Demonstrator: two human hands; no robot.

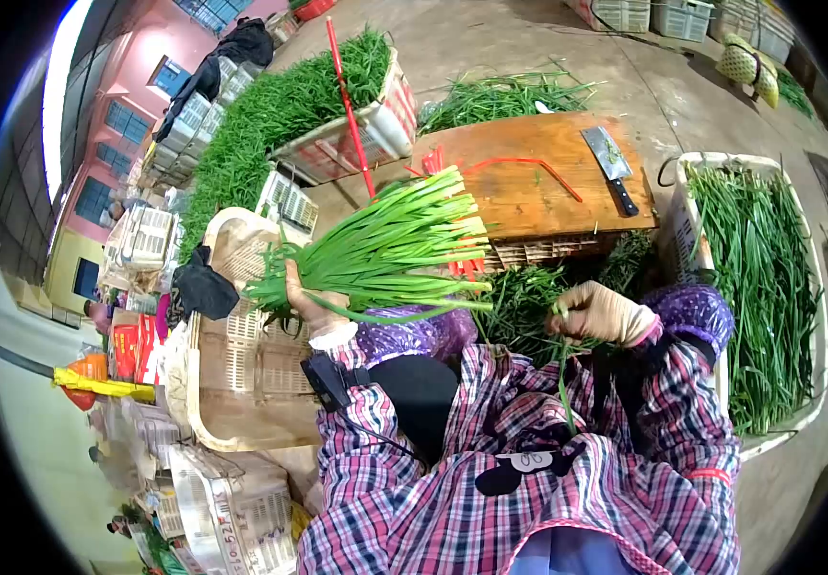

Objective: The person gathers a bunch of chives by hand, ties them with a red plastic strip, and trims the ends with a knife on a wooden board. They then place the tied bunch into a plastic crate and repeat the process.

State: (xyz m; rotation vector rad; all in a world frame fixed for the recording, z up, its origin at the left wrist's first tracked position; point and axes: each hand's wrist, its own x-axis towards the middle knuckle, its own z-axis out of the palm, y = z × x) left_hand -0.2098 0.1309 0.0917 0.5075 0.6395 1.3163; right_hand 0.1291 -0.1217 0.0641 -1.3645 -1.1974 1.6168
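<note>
My left hand is wrapped round the leafy end of a thick bunch of garlic chives. Their pale cut stalk ends fan out to the right over my knees. My right hand, in a tan glove, is closed in a pinch above my lap. Green shows at its fingertips, and a chive leaf hangs just below; the grip itself is partly hidden. Loose chive leaves lie in a dark heap between my knees, under the edge of the wooden board.
A cleaver and red ties lie on the board. Crates of chives stand at right and far left. A cream crate sits by my left arm, with a black cloth on its rim. More chives lie behind the board.
</note>
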